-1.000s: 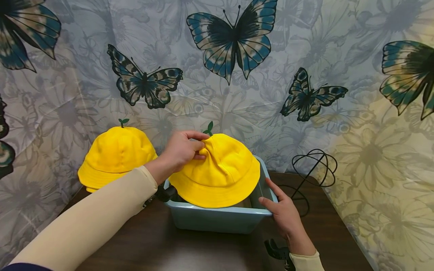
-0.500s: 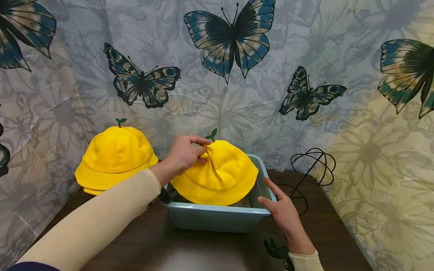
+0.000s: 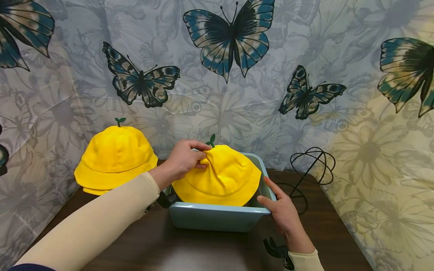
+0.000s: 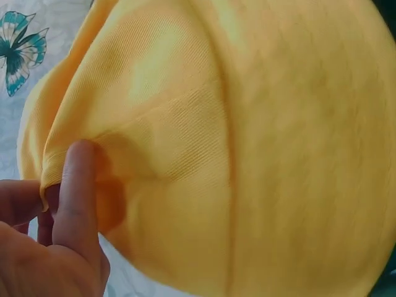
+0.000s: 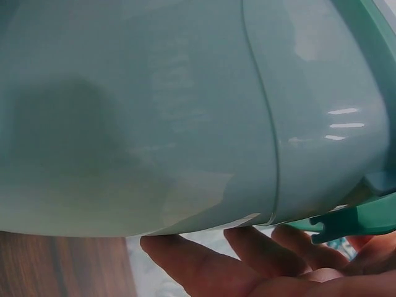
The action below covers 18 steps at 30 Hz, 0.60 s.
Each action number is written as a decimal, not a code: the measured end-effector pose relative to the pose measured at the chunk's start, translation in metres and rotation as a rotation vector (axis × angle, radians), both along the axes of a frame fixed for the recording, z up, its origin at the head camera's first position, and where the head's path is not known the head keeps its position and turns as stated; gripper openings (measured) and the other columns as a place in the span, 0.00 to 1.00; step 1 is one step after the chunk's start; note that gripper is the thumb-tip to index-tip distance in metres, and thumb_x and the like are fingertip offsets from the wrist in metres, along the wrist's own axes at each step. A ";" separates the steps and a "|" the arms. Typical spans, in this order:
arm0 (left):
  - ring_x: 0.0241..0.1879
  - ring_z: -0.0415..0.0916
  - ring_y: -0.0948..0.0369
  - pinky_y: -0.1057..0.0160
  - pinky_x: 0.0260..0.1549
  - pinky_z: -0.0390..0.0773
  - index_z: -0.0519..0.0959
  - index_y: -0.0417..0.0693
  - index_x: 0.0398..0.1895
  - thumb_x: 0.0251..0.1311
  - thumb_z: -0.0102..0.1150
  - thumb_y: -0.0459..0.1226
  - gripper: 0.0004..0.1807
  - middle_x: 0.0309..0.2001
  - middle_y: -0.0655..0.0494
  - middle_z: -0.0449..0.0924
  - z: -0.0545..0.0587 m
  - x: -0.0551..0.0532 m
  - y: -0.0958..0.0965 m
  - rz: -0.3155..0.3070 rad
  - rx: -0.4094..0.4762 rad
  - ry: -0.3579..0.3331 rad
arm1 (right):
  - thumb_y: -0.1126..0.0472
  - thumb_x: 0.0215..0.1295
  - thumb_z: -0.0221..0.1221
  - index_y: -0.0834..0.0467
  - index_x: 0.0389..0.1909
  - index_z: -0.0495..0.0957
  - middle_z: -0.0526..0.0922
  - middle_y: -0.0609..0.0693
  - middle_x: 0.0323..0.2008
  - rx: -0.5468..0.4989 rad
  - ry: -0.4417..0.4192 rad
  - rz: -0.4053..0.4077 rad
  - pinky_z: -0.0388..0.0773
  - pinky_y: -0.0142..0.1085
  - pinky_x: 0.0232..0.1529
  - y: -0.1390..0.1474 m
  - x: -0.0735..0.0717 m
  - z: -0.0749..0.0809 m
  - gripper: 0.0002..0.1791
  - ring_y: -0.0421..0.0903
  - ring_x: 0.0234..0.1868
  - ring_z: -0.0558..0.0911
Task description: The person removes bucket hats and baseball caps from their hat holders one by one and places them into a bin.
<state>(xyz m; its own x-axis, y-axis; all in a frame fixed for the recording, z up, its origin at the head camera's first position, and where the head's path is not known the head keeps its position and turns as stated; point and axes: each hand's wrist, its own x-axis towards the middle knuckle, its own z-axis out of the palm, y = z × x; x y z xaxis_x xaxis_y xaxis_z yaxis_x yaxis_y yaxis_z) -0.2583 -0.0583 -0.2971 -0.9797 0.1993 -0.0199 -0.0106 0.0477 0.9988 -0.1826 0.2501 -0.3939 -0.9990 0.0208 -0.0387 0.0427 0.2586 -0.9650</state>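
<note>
My left hand (image 3: 184,160) pinches the crown of a yellow bucket hat (image 3: 225,169) beside its green sprout. The cloth puckers at the pinch, and the left wrist view shows a fold of the hat (image 4: 167,124) between thumb and fingers. Its brim hangs down inside a pale blue plastic basin (image 3: 217,218), just behind the front rim. At the basin's right side, my right hand (image 3: 286,216) grips the rim near the front corner. In the right wrist view the fingers (image 5: 204,266) lie along the edge of the basin wall (image 5: 154,124). The basin's floor is hidden by the hat.
Another yellow sprout-topped hat (image 3: 116,160) stands left of the basin, apparently with a second brim beneath it. A black wire stand (image 3: 312,169) is behind on the right. A butterfly-print cloth (image 3: 217,109) hangs behind the dark wooden table (image 3: 217,252).
My left hand has lowered the hat, so its brim has sunk from above the front rim to behind it. The right hand keeps its place on the basin.
</note>
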 end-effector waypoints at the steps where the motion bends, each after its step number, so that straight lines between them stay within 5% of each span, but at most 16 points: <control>1: 0.41 0.80 0.50 0.57 0.37 0.84 0.85 0.38 0.48 0.65 0.56 0.23 0.13 0.57 0.47 0.73 -0.001 0.000 -0.001 -0.002 -0.009 -0.002 | 0.58 0.67 0.64 0.47 0.78 0.57 0.50 0.54 0.77 -0.002 -0.002 -0.002 0.75 0.40 0.52 0.000 0.000 0.000 0.41 0.56 0.71 0.59; 18: 0.51 0.78 0.50 0.55 0.40 0.84 0.86 0.42 0.49 0.66 0.57 0.24 0.14 0.52 0.48 0.77 -0.005 0.002 -0.008 -0.077 -0.206 -0.043 | 0.61 0.68 0.63 0.49 0.78 0.56 0.52 0.56 0.76 -0.055 -0.013 -0.003 0.78 0.36 0.47 -0.002 0.000 0.000 0.41 0.56 0.66 0.65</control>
<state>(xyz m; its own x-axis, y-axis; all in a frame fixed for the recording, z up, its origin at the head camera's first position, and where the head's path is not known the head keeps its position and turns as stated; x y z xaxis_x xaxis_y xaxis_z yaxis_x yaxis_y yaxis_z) -0.2566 -0.0663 -0.3024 -0.9592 0.2608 -0.1095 -0.0416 0.2528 0.9666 -0.1825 0.2481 -0.3939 -0.9984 0.0208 -0.0531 0.0563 0.2055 -0.9770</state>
